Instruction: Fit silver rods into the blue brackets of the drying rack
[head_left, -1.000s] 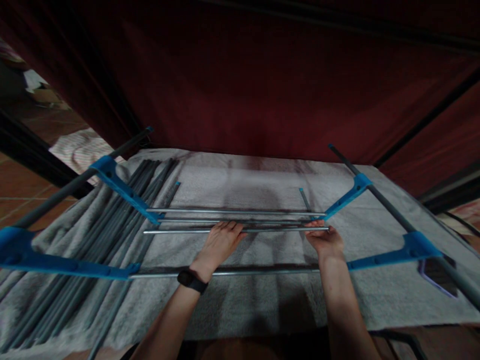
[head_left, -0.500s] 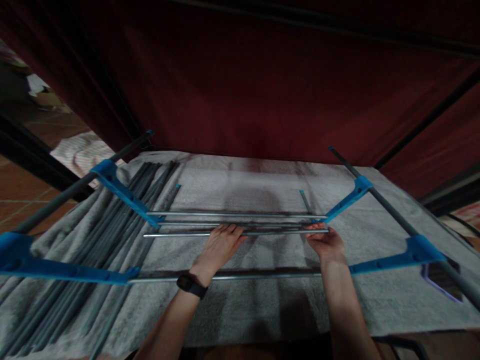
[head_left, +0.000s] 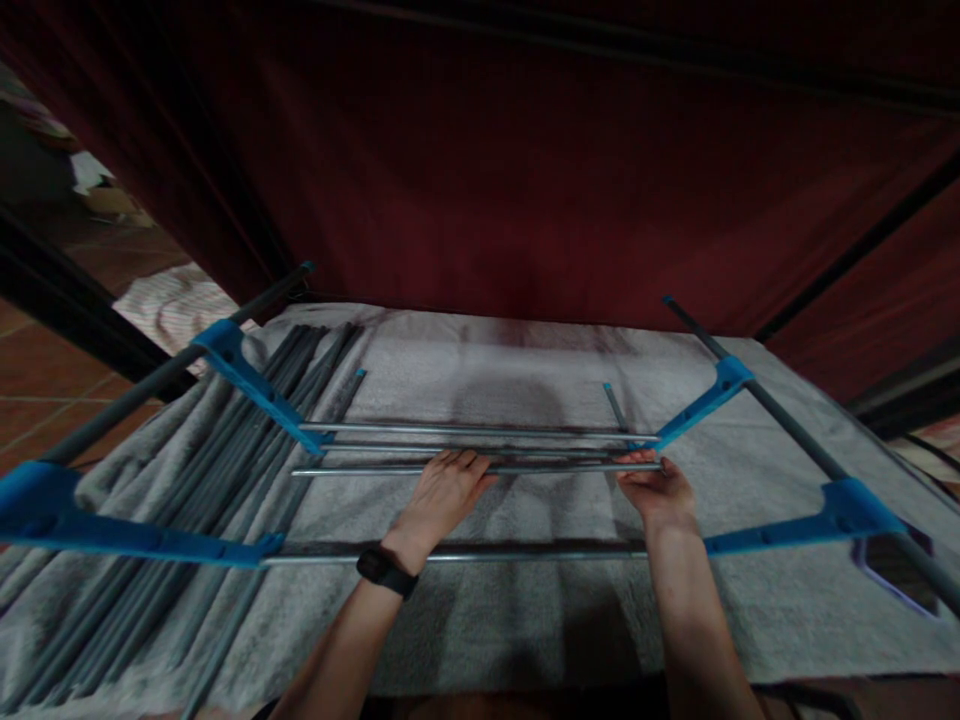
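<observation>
A slim metal rod lies crosswise in front of the person, between the near and far crossbars of a partly built frame. The left hand grasps it from above near the middle, fingers curled over it; the right hand, palm up, holds it close to its right end. The rod's left end sticks out bare. Just beyond it run two far crossbars, and nearer the person is a near crossbar, passing below the wrists. Blue brackets join the frame's grey side poles on both sides. A dark watch circles the left wrist. Grey tubes lie bundled at the left on a grey blanket, with dark red fabric behind.
</observation>
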